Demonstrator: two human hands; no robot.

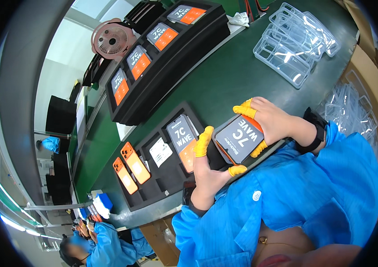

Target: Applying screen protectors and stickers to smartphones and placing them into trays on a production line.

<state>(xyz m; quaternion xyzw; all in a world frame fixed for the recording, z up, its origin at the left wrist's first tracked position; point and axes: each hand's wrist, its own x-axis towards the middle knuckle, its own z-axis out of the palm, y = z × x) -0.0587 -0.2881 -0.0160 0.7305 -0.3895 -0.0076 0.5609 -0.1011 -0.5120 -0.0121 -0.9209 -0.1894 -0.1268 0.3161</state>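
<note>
My right hand (pixel 271 122), yellow finger cots on its fingertips, grips a smartphone (pixel 238 139) by its edges. A grey and orange film covers the phone's front, and a dark edge shows along its left side. My left hand (pixel 209 175) also wears yellow finger cots. Its thumb and fingers are spread apart with nothing between them, the thumb close to the phone's lower edge. Beside it lies a black foam tray (pixel 138 196). In its slots sit a film-covered phone (pixel 182 140), a white label sheet (pixel 160 152) and two orange phones (pixel 135 162), camera sides up.
Stacked black foam trays (pixel 162 84) with several film-covered phones stand behind on the green table (pixel 224 75). Clear plastic trays (pixel 284 58) pile up at the far right, with more in a cardboard box (pixel 366 66). A pink fan (pixel 112 40) and a co-worker (pixel 104 242) are at left.
</note>
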